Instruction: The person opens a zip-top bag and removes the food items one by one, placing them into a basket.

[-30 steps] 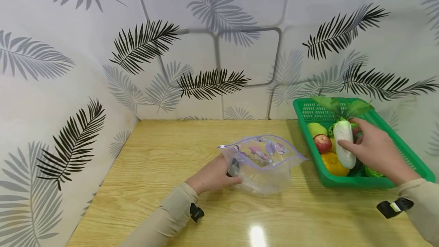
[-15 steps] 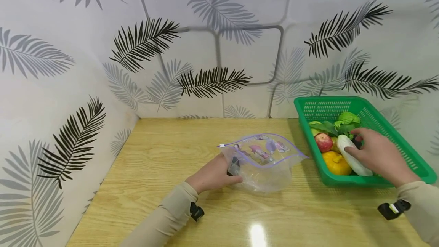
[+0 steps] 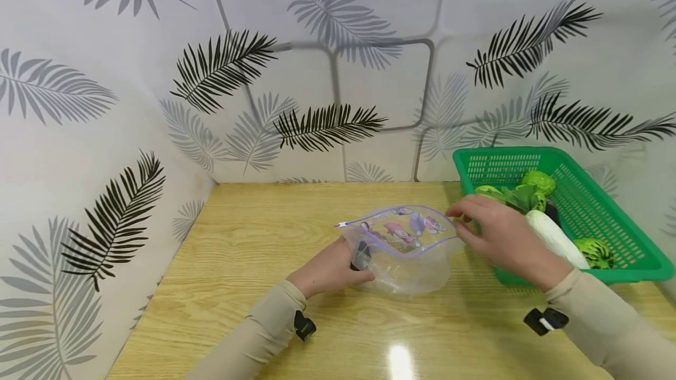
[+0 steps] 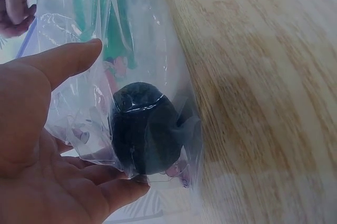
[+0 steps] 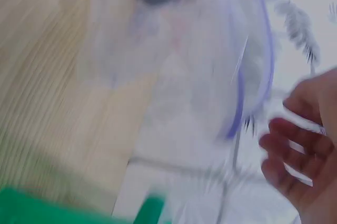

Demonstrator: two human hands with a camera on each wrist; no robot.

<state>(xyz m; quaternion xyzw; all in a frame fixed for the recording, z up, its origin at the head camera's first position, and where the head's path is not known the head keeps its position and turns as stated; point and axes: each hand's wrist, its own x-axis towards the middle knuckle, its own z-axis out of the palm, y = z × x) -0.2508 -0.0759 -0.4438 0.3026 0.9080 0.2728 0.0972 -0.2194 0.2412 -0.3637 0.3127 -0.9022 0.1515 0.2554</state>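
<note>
A clear zip bag (image 3: 409, 274) with a purple-edged mouth and pink and purple print stands on the table, its mouth gaping. My left hand (image 3: 333, 268) grips its left side, thumb in front and fingers round the back. Through the plastic a dark, rounded object (image 4: 142, 129) shows inside the bag near those fingers; its kind is unclear. My right hand (image 3: 502, 233) is beside the bag's right corner, between bag and basket. In the right wrist view its fingers (image 5: 279, 145) are loosely bent, apart from the bag, and hold nothing.
A green plastic basket (image 3: 628, 221) stands at the right. In it are a white radish (image 3: 557, 239) with leaves (image 3: 523, 197), a light green ball-shaped vegetable (image 3: 538, 182) and a green striped one (image 3: 594, 253). My right hand hides other produce. A patterned wall covering rises behind the wooden table (image 3: 253, 233).
My right hand has let go of the white radish, which now lies tilted in the basket, and has moved left to the bag's right corner. The left hand and bag have stayed put.
</note>
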